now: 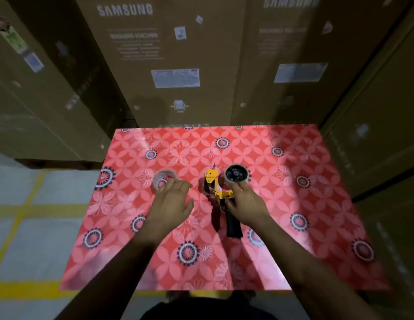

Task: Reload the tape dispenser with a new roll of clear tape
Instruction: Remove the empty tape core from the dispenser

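Our left hand [172, 199] is spread open, fingers apart and gripping nothing, with its fingertips at the near rim of the new roll [164, 180]; the blur keeps us from saying whether they touch it. The roll lies flat on the red patterned table [293, 227], hole upward, just ahead of that hand and slightly to its left. Our right hand [245, 204] is on the dispenser [218, 192]: thumb and fingers rest around the body where the yellow frame meets the black handle [233, 227], and one finger reaches up to the edge of the spool [236, 177]. We cannot tell how firmly it clamps.

The dispenser lies on its side near the middle of the table, long axis running away from us, handle toward our body and the blade end pointing at the cartons [178, 54] behind. The spool sits to the right of the frame, carrying what looks like a spent or nearly spent core.

The relation that matters is this: the roll lies to the left of the dispenser, apart from it, and the left hand is plainly the nearer one. We judge that hand should close on the roll and carry it rightward across the frame to the spool, while the right steadies the tool and first clears the old core.
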`<state>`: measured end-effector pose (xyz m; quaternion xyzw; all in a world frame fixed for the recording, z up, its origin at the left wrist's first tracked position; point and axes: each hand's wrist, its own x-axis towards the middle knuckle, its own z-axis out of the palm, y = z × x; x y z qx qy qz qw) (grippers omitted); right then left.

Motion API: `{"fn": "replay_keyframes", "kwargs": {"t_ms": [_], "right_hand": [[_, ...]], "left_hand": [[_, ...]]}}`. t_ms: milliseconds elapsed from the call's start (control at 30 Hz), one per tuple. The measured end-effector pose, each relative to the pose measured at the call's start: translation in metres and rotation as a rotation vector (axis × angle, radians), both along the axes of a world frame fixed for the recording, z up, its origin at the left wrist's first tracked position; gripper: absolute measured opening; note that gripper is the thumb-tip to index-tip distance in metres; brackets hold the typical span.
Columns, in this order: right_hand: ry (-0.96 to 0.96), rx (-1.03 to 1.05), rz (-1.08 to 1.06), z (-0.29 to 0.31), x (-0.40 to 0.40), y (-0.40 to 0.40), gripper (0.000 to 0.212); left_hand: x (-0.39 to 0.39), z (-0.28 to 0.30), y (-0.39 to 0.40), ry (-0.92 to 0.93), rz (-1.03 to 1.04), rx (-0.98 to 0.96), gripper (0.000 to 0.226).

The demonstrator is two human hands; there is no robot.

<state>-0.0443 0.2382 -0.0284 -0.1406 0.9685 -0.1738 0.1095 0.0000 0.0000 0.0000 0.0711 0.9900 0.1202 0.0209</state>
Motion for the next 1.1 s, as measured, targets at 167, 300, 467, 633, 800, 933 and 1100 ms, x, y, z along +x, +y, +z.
{"fn": "replay_keyframes", "kwargs": {"t_ms": [167,300,467,633,800,933,1100], "right_hand": [[-0.116,0.079,0.040,-0.019,-0.010,-0.014,0.050],[-0.097,0.014,0.028,-0.024,-0.005,-0.010,0.042],[-0.084,-0.004,0.076,-0.033,0.013,-0.003,0.043],[-0.110,0.003,0.089,-0.039,0.034,0.005,0.042],[-0.146,-0.041,0.118,-0.038,0.040,0.011,0.046],[-0.196,-0.254,0.052,-0.032,0.037,0.019,0.048],[-0.219,-0.384,-0.259,-0.035,0.022,0.034,0.024]], "left_hand": [[0.005,-0.007,-0.003,-0.033,0.017,0.022,0.042],[0.013,-0.020,-0.004,-0.019,-0.008,0.034,0.040],[0.018,-0.034,-0.001,-0.009,-0.027,0.055,0.038],[0.019,-0.041,0.006,-0.010,-0.052,0.073,0.037],[0.018,-0.046,0.013,-0.039,-0.083,0.132,0.042],[0.014,-0.046,0.019,-0.054,-0.111,0.143,0.044],[0.002,-0.052,0.028,-0.083,-0.101,0.130,0.038]]}}
